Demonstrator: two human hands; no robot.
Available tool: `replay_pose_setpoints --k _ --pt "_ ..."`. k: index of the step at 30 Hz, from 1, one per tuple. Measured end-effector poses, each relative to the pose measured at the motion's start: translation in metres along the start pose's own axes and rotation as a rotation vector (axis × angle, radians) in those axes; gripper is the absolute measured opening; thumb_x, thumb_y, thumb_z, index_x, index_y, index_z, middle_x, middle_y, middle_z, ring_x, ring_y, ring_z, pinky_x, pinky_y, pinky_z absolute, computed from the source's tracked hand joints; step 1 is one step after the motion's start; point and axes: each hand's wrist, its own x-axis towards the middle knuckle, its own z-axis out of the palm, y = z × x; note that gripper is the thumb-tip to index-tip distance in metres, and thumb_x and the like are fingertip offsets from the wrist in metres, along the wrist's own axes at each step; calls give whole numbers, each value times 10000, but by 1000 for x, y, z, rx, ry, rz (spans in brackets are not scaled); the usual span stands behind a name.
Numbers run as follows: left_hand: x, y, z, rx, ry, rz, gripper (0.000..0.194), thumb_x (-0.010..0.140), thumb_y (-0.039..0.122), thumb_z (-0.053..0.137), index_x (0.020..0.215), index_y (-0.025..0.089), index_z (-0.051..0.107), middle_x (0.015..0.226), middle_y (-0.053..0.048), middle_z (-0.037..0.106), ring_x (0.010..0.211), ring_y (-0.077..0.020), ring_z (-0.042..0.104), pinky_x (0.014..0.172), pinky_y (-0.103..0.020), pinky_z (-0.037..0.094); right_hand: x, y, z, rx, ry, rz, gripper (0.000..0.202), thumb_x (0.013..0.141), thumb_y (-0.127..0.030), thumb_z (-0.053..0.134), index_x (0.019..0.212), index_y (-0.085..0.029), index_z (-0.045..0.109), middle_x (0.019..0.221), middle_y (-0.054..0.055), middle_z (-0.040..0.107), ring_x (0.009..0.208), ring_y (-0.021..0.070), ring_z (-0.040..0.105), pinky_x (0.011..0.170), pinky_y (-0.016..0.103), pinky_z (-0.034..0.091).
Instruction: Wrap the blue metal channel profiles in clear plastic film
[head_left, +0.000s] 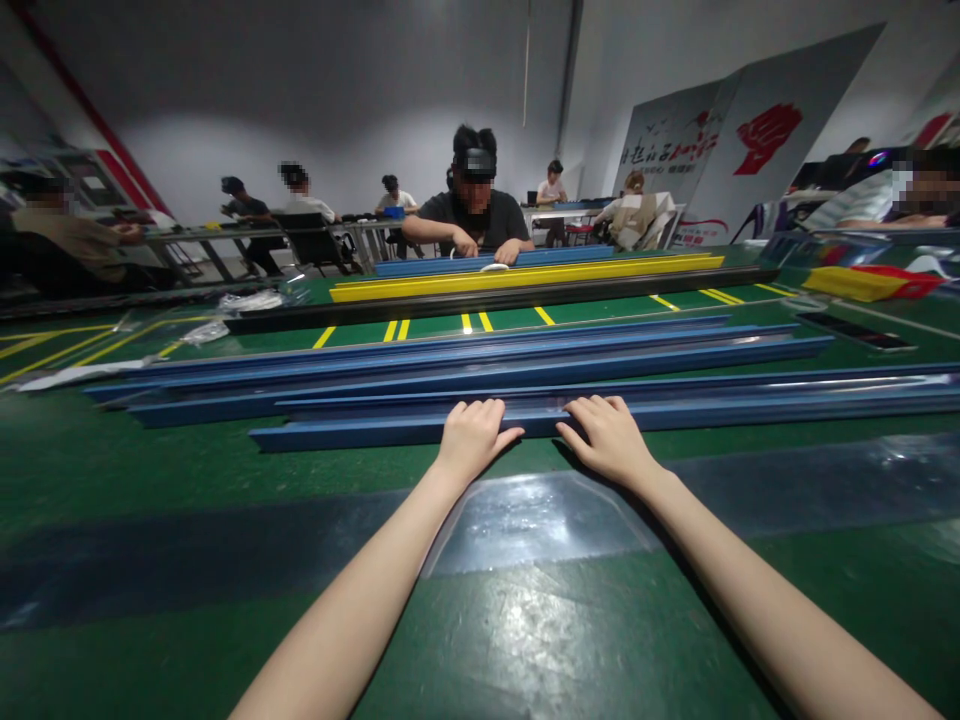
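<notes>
1. The nearest blue channel [538,426] lies lengthwise across the green table [517,640] before me.
2. My left hand [474,435] and right hand [606,435] rest on it, slightly apart, fingers over its near wall, thumbs inward; I cannot tell whether they pinch.
3. Nearer me lies a clear strip [532,520].
4. Beyond: more blue channels [480,372], then a yellow one [525,279].

Dim light leaves pale glare on the glossy green desk [540,640], the flat transparent plastic strip [532,515] and the right part of the long blue channel-shaped bar [712,408], while the grey wall [322,90] darkens upward and the side edges look blurred and stretched.
</notes>
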Motion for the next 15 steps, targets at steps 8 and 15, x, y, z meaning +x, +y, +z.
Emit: replay_pose_setpoints --k 8,15 --pt "0 -1 0 -5 -1 4 355 821 507 466 781 163 544 692 -38 620 672 -177 557 620 -295 307 8 -27 0 186 52 53 205 880 -261 351 920 -188 539 916 60 606 877 194 492 742 314 303" --pt "0 -1 0 -53 14 28 308 901 359 350 762 167 547 690 -36 626 667 -159 553 617 -299 306 11 -28 10 283 43 83 139 848 -322 416 847 -205 491 862 50 593 839 198 485 727 325 306"
